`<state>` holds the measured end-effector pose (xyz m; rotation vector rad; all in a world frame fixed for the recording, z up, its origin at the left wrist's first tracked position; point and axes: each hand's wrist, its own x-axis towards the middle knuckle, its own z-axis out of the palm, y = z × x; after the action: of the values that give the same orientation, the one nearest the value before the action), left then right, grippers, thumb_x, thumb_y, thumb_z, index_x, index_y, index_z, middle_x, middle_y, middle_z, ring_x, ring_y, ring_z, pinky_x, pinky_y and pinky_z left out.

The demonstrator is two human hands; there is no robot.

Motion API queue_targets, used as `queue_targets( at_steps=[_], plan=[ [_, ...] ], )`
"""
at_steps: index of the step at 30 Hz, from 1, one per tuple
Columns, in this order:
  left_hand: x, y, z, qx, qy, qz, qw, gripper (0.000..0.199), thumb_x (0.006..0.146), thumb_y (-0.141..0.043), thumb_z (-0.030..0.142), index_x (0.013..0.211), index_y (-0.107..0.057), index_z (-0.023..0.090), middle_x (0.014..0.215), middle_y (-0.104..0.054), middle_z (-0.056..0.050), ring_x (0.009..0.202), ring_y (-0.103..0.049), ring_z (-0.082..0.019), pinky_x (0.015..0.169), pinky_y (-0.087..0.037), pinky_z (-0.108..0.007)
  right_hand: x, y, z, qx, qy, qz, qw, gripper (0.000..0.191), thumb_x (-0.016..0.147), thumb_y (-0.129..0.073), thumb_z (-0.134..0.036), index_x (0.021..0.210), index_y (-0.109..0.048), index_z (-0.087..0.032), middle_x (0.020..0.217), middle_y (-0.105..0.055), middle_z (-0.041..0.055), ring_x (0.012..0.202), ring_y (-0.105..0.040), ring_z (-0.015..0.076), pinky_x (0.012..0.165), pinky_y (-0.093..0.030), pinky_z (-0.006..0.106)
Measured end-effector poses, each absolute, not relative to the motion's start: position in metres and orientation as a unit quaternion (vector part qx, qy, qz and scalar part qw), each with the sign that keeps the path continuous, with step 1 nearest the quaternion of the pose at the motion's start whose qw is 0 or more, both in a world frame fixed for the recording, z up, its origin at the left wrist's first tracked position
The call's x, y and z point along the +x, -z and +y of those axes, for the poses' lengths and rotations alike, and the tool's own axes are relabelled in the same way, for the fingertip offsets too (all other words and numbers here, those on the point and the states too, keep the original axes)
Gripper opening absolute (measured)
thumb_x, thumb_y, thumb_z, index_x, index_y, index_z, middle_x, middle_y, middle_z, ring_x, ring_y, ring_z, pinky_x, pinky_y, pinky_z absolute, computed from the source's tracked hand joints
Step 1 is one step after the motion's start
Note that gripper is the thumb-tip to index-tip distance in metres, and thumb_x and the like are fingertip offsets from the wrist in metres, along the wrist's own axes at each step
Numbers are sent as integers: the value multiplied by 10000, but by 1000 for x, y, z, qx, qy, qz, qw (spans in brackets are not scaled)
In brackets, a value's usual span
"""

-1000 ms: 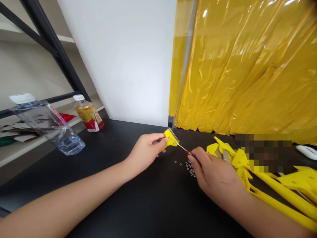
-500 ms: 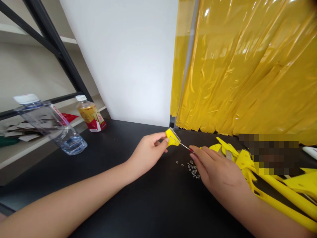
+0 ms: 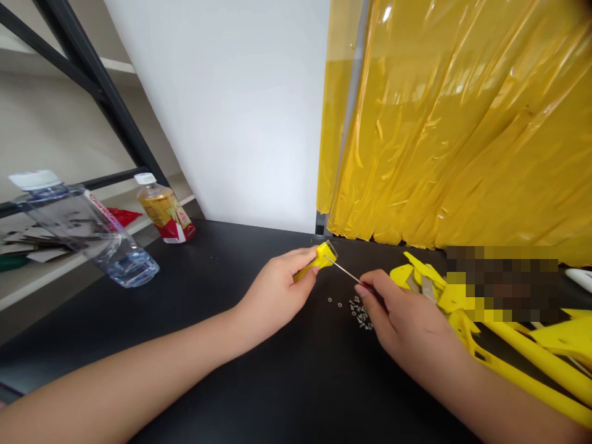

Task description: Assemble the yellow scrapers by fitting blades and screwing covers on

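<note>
Screwdriver (image 3: pixel 351 274) in right hand (image 3: pixel 407 320) | yellow scraper (image 3: pixel 325 254) in left hand (image 3: pixel 282 283)

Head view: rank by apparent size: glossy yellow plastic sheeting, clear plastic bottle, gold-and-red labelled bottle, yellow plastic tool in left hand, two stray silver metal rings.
1. Yellow sheeting
2. Clear bottle
3. Gold-and-red bottle
4. Yellow tool
5. Stray rings: look alike, so unranked between themselves

Yellow scraper (image 3: pixel 326 255), black table (image 3: pixel 259 382), plain yellow plastic sheeting (image 3: pixel 462 135), white panel (image 3: pixel 240 111)
</note>
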<state>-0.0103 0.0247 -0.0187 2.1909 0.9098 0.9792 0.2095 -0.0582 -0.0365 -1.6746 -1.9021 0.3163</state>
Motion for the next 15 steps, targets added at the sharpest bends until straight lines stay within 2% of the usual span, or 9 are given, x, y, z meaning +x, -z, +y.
queue_targets(
  at_steps=[2,4,7,9,13,15],
  plan=[
    [-10,19,24,820,-364,339,283,179,1016,-545,182,982,-718,214,1112,-713,-28,999,-654,-182,922,-496,-310,210,35,-58,-621,-158,-710,293,294,1059,-402,-467,902,-525,-252,684,-545,-17,603,-532,178,588,-342,315],
    [-10,17,22,822,-368,333,281,179,1019,-544,180,980,-716,212,1099,-713,-26,988,-653,-177,914,-493,-304,208,33,-59,-600,-284,-668,335,368,1061,-400,-520,830,-486,-247,658,-452,-39,579,-460,150,562,-340,297],
    [-10,12,18,822,-376,323,282,184,1024,-538,181,995,-717,213,1070,-710,-22,959,-652,-169,886,-496,-295,202,30,-60,-545,-499,-539,404,434,1025,-440,-625,806,-453,-250,615,-302,-80,493,-297,113,459,-296,259],
    [-10,9,16,820,-379,320,285,185,1024,-535,180,1019,-717,215,1057,-705,-24,948,-652,-167,874,-501,-291,199,31,-60,-518,-562,-485,425,434,1007,-473,-644,824,-465,-250,605,-287,-93,466,-251,98,429,-287,249],
    [-13,10,22,824,-379,325,269,168,1006,-558,201,1037,-722,217,1060,-690,-43,939,-659,-178,848,-521,-297,197,36,-61,-546,-497,-535,410,399,1027,-464,-621,898,-534,-249,639,-370,-74,540,-395,117,503,-390,260],
    [-17,13,35,813,-382,349,268,160,996,-569,242,1045,-719,218,1047,-676,-46,875,-671,-176,773,-540,-291,197,37,-65,-565,-428,-591,386,380,1055,-420,-593,927,-541,-256,677,-425,-57,614,-456,134,560,-406,273]
  ],
)
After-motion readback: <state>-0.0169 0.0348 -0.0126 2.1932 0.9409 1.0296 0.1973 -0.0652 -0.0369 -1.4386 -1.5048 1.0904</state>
